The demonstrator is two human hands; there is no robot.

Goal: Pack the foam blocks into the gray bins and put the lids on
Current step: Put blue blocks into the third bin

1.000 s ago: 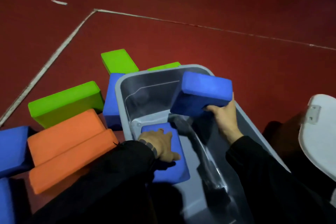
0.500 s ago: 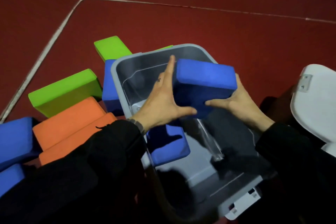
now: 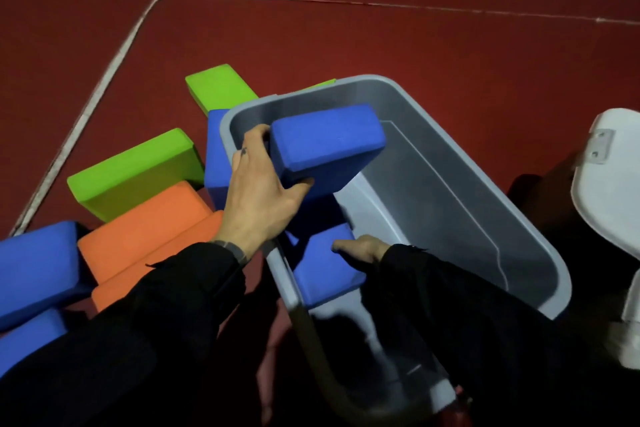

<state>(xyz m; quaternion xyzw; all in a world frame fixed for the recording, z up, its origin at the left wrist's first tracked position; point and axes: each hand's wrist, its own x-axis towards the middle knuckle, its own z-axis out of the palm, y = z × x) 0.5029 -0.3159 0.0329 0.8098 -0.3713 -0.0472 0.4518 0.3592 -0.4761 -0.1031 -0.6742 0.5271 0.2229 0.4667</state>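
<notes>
1. Fingers (image 3: 254, 139) of the left hand (image 3: 258, 198) curl over the left side of a tilted blue block (image 3: 325, 142), thumb under its near edge, holding it above the gray bin (image 3: 450, 204) at frame centre
2. Right hand (image 3: 362, 248) reaches into the bin, fingers pointing left onto a second blue block (image 3: 325, 274) lying on the bin floor at lower centre; how tightly they hold it I cannot tell, since the sleeve covers most of the hand
3. Dark red floor (image 3: 415, 52) fills the upper frame, crossed by worn white lines (image 3: 104, 87) meeting in a corner at upper left; lighting is dim
4. Counted outside the bin, left of frame: two green blocks clearly, one far (image 3: 218, 87) and one near (image 3: 138, 170), with a green sliver behind the bin's far rim; two orange blocks (image 3: 145, 239) stacked and touching; one blue block (image 3: 216, 163) against the bin's left wall; two blue blocks (image 3: 34, 267) at the lower left edge
5. One white lid (image 3: 609, 184) lies at the right edge, beside the bin
</notes>
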